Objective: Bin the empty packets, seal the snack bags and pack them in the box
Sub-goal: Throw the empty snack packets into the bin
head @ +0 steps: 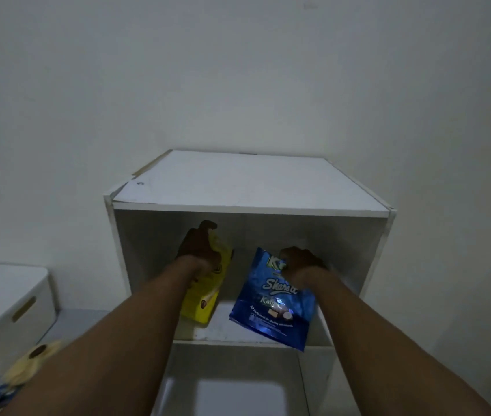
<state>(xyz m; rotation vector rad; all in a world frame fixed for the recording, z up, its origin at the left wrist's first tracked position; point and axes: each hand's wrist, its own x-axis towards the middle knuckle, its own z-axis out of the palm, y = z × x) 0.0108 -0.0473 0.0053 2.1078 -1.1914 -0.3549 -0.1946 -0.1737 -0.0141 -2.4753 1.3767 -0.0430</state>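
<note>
The white shelf unit [250,187] stands against a pale wall; its flat top panel shows a lifted, peeling corner at the rear left. Its upper compartment is open at the front, and both arms reach into it.

A white storage box [7,304] with a slot handle sits on the surface to the left of the unit, well apart from the hands. Near the lower left corner of the view lie blurred loose packets [25,367] in pale yellow and blue (detail cannot be resolved).

The blue snack bag [271,307] is glossy foil with white script lettering and a small product picture near its lower half. It is tilted, its lower corner overhanging the front edge of the compartment shelf. The right hand [301,262] is closed on its upper edge.

The yellow snack bag [205,295] stands roughly upright at the left of the same compartment, its base on the shelf, with dark brown print on its face. The left hand [199,247] grips its top from behind, fingers curled over the upper edge.

The two bags are near each other but not touching.
</note>
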